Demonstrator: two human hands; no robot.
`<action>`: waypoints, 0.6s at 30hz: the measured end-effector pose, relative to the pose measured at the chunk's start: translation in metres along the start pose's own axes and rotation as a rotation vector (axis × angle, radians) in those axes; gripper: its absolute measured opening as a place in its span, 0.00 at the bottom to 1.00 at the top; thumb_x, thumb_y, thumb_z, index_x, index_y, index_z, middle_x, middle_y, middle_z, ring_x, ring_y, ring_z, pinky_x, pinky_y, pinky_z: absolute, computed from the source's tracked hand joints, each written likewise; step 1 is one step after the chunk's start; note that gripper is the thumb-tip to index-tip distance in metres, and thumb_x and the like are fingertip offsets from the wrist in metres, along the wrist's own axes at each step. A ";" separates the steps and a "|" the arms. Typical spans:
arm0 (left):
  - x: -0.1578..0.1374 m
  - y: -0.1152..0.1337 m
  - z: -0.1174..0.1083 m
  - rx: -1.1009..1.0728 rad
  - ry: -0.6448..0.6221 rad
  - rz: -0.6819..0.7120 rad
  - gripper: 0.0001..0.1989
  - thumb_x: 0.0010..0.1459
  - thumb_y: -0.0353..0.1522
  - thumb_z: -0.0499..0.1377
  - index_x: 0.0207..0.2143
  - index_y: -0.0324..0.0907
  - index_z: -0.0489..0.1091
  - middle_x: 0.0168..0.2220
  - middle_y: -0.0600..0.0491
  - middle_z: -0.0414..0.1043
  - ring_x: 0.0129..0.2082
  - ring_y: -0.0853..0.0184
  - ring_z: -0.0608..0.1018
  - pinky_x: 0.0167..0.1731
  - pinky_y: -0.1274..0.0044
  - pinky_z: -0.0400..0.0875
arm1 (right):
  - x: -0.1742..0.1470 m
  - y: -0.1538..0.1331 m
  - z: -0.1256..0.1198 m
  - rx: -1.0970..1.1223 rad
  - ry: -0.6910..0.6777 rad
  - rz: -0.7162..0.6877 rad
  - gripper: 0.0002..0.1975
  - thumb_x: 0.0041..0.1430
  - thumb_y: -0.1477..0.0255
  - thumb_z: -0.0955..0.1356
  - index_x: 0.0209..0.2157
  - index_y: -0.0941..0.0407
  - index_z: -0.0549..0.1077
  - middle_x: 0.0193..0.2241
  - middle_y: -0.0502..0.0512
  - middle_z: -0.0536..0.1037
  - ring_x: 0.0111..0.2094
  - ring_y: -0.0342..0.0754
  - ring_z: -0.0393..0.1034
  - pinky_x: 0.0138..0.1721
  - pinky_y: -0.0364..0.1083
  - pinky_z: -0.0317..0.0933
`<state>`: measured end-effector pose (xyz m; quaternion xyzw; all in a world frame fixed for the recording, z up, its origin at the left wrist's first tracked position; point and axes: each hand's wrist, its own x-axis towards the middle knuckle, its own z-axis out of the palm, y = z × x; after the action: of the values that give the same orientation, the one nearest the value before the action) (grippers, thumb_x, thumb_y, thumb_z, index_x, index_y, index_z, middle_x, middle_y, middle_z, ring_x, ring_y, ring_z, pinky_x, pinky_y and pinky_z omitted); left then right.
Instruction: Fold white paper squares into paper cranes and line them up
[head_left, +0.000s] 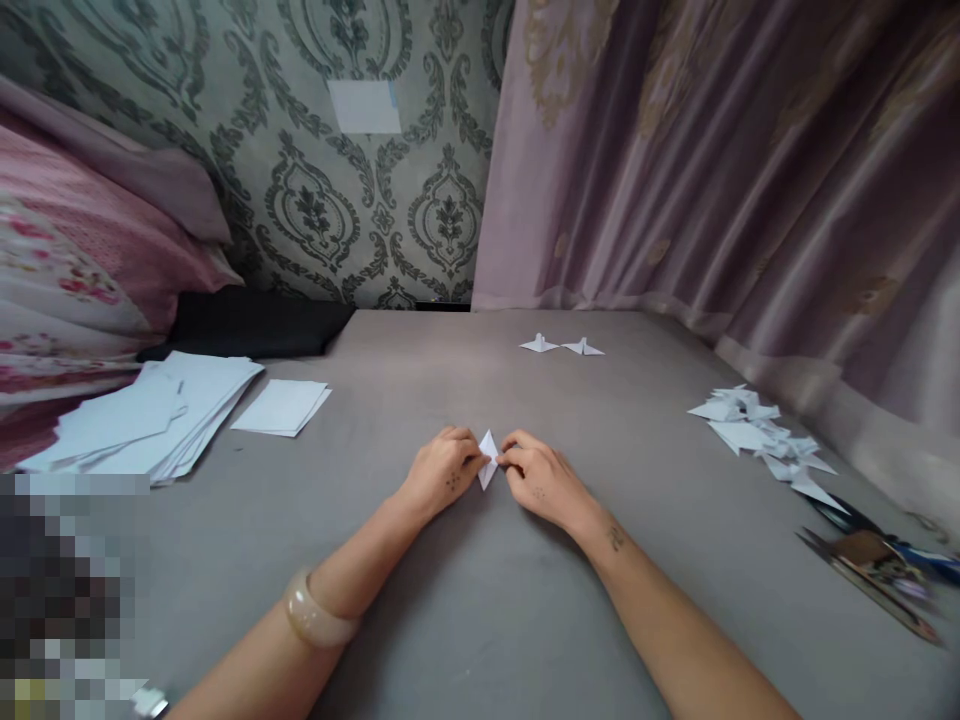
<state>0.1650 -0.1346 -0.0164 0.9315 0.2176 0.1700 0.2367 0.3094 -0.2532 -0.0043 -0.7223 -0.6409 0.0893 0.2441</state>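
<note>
The left forearm [367, 570] and right forearm [660, 590] lie nearest the camera, rising from the lower edge and slanting inward until the 2 hands almost meet; a pale bangle [319, 612] rings the left forearm. Between the hands is the folded paper [489, 460], a slim white diamond, its 2 long points running away from and toward the person, at the middle of the bench [480, 385]. That central spot probably lets both hands work it evenly.

The left hand [448, 470] pinches the left side, thumb and forefinger together on the paper, the other fingers curled behind. The right hand [541, 478] mirrors it, its thumb and forefinger clamped at the right edge. Gripping opposite sides likely steadies so small a piece while leaving both tips free. Both hands sit low over the bench, backs upward, wrists nearly in line with the forearms.

The supplies look sorted by side. A paper stack [172, 410] lies to the left, with loose squares [281, 407] just beside it, presumably for easy reach. Ahead, 2 folded pieces [540, 343] stand side by side, well apart from the heap [757, 430] of folded shapes at the right. Nearer than the heap are tools [862, 570], too blurred to tell apart fully, perhaps set there to spare the middle.
</note>
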 end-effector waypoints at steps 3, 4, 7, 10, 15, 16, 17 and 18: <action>0.005 -0.007 0.009 -0.091 0.064 -0.092 0.04 0.54 0.33 0.58 0.31 0.41 0.70 0.33 0.51 0.68 0.33 0.65 0.71 0.34 0.75 0.65 | 0.002 0.000 0.002 0.006 0.039 0.032 0.13 0.53 0.80 0.62 0.34 0.53 0.76 0.39 0.53 0.74 0.32 0.44 0.69 0.36 0.43 0.59; 0.006 -0.009 0.010 -0.126 0.074 -0.119 0.05 0.54 0.33 0.58 0.32 0.40 0.70 0.33 0.51 0.67 0.33 0.66 0.70 0.34 0.75 0.65 | 0.002 -0.001 0.003 0.016 0.053 0.045 0.12 0.53 0.79 0.63 0.33 0.53 0.75 0.39 0.52 0.73 0.30 0.43 0.68 0.35 0.43 0.59; 0.009 -0.011 0.012 -0.257 0.073 -0.183 0.07 0.51 0.33 0.60 0.33 0.39 0.71 0.33 0.52 0.65 0.32 0.68 0.69 0.34 0.76 0.65 | 0.004 -0.001 0.007 0.064 0.083 0.070 0.06 0.54 0.77 0.64 0.30 0.54 0.73 0.35 0.52 0.72 0.29 0.42 0.67 0.35 0.42 0.59; 0.010 -0.010 0.011 -0.367 0.084 -0.231 0.05 0.48 0.31 0.61 0.29 0.39 0.72 0.30 0.53 0.64 0.30 0.68 0.68 0.34 0.76 0.63 | 0.007 -0.001 0.011 0.081 0.110 0.096 0.04 0.56 0.72 0.65 0.29 0.54 0.71 0.33 0.51 0.72 0.31 0.43 0.67 0.35 0.42 0.58; 0.010 -0.008 0.011 -0.464 0.131 -0.229 0.05 0.47 0.31 0.62 0.25 0.38 0.72 0.27 0.54 0.64 0.28 0.69 0.67 0.32 0.77 0.62 | 0.010 0.003 0.017 0.108 0.149 0.193 0.08 0.55 0.67 0.67 0.36 0.55 0.71 0.37 0.54 0.73 0.34 0.46 0.68 0.36 0.44 0.59; 0.010 -0.007 0.010 -0.494 0.145 -0.225 0.05 0.47 0.32 0.62 0.25 0.38 0.72 0.27 0.54 0.64 0.28 0.69 0.67 0.32 0.77 0.62 | 0.010 0.004 0.018 0.126 0.155 0.195 0.10 0.55 0.67 0.67 0.38 0.55 0.71 0.38 0.56 0.73 0.34 0.46 0.68 0.36 0.45 0.59; 0.009 -0.007 0.010 -0.531 0.161 -0.219 0.06 0.48 0.33 0.62 0.26 0.38 0.72 0.27 0.54 0.65 0.29 0.70 0.67 0.32 0.78 0.62 | 0.011 0.006 0.019 0.152 0.161 0.195 0.11 0.54 0.66 0.67 0.39 0.55 0.72 0.39 0.57 0.73 0.34 0.46 0.68 0.36 0.45 0.59; 0.008 -0.006 0.009 -0.572 0.177 -0.210 0.07 0.49 0.34 0.62 0.27 0.38 0.72 0.28 0.54 0.67 0.29 0.70 0.68 0.32 0.78 0.62 | 0.012 0.007 0.020 0.192 0.165 0.202 0.12 0.54 0.66 0.67 0.40 0.56 0.72 0.39 0.57 0.73 0.33 0.46 0.68 0.36 0.45 0.59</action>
<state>0.1743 -0.1293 -0.0254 0.7812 0.2754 0.2793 0.4856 0.3089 -0.2373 -0.0225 -0.7612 -0.5313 0.1146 0.3538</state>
